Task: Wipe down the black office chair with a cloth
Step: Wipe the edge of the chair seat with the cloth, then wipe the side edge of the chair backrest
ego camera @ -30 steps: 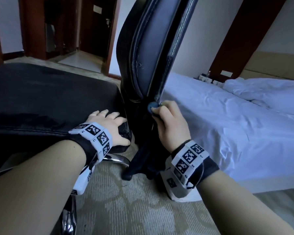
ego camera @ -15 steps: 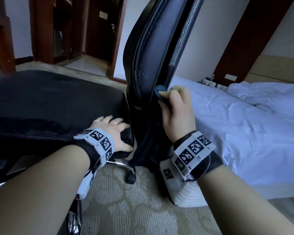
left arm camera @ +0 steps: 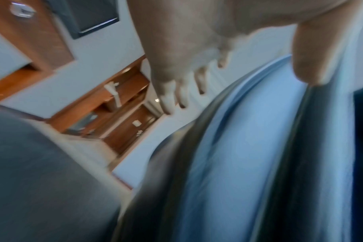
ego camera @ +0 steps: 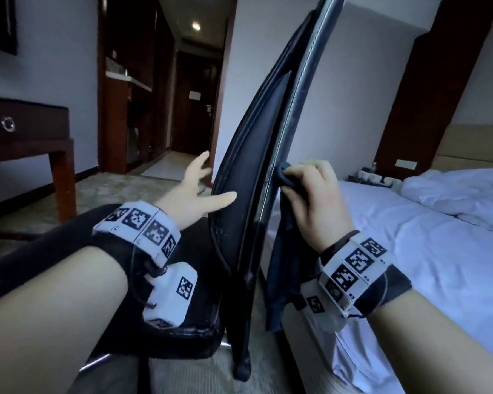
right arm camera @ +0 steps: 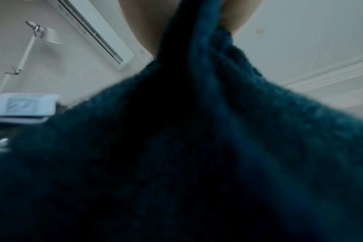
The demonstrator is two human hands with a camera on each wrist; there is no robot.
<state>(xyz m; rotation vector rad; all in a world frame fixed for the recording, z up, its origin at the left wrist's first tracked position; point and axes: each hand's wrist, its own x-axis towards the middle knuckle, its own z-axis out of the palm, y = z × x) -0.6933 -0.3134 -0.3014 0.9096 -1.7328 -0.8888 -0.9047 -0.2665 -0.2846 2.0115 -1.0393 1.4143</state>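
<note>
Cloth (ego camera: pixel 289 180) is clamped in the right hand (ego camera: pixel 315 200) against the chair backrest's (ego camera: pixel 251 172) edge, whose long axis runs steeply upward; the left hand (ego camera: pixel 195 191) is spread open alongside.

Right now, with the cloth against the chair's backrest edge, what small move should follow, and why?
Probably slide the right hand further up the backrest edge. It grips the dark blue cloth against the stitched side, and much of that edge above looks unwiped. The left hand is open beside the backrest's front, thumb at its face, and could brace it.
</note>
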